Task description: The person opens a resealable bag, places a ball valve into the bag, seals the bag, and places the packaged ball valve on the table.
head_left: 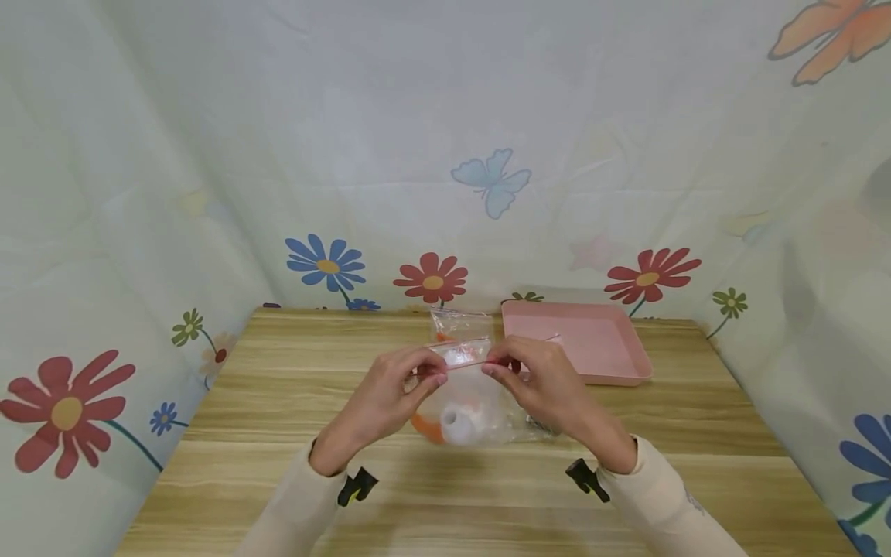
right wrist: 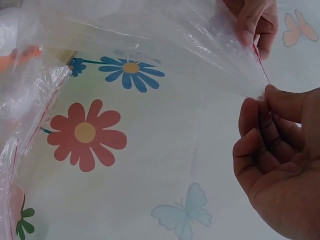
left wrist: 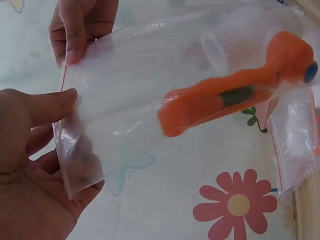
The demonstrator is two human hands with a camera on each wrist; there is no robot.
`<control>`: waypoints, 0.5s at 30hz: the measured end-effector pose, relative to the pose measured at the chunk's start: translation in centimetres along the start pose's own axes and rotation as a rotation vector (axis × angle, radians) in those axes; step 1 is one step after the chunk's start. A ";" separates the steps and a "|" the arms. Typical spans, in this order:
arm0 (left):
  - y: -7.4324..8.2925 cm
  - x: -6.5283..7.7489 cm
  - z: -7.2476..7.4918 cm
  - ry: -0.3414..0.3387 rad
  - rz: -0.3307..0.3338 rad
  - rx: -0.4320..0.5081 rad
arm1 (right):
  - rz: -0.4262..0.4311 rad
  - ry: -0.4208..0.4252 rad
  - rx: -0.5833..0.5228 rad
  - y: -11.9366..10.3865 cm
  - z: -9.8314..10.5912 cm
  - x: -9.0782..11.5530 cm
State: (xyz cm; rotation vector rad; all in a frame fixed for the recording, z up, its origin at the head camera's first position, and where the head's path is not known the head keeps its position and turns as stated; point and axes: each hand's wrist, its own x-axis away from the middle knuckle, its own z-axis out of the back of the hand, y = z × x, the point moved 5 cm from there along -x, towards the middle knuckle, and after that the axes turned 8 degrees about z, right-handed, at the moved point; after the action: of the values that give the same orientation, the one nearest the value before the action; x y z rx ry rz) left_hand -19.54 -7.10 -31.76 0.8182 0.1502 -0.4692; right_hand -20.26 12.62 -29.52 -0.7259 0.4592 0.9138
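Between both hands hangs a clear zip bag [head_left: 466, 354] with a red line along its zip edge. My left hand [head_left: 397, 387] pinches one end of that edge between thumb and fingers. At the other end my right hand [head_left: 546, 381] pinches it in the same way. Inside the bag, the left wrist view shows an orange handle-like piece [left wrist: 220, 95] with a dark inset and a blue spot at its thick end. A white piece with a round opening [head_left: 455, 422] lies low in the bag next to the orange.
Behind the hands, another clear zip bag [head_left: 462, 321] with something orange in it lies on the wooden table [head_left: 313, 340]. A shallow pink tray [head_left: 599, 340] stands at the back right. A flowered cloth [head_left: 390, 100] hangs behind the table and on both sides.
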 end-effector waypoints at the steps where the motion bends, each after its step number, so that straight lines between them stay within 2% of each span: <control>1: 0.1 0.1 0.1 0.003 -0.001 -0.009 | 0.009 -0.004 0.002 -0.1 -0.1 0.0; 4: 0.2 0.2 0.3 0.001 -0.005 -0.046 | 0.038 -0.009 0.007 -0.3 -0.2 -0.1; 8: 0.0 0.3 0.2 -0.055 0.002 -0.046 | 0.074 -0.004 0.004 -0.5 -0.2 -0.1; 12: -0.5 0.3 -0.2 -0.115 0.045 0.028 | 0.097 -0.004 0.004 -0.6 -0.2 -0.1; 15: -0.7 0.3 -0.4 -0.120 0.063 0.072 | 0.098 -0.002 0.013 -0.6 0.0 0.0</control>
State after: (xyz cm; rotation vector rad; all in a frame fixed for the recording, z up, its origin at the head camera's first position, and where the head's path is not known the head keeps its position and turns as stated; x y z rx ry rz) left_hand -19.60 -7.30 -32.59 0.8607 -0.0042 -0.4648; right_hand -19.78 12.39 -29.36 -0.6955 0.5025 1.0025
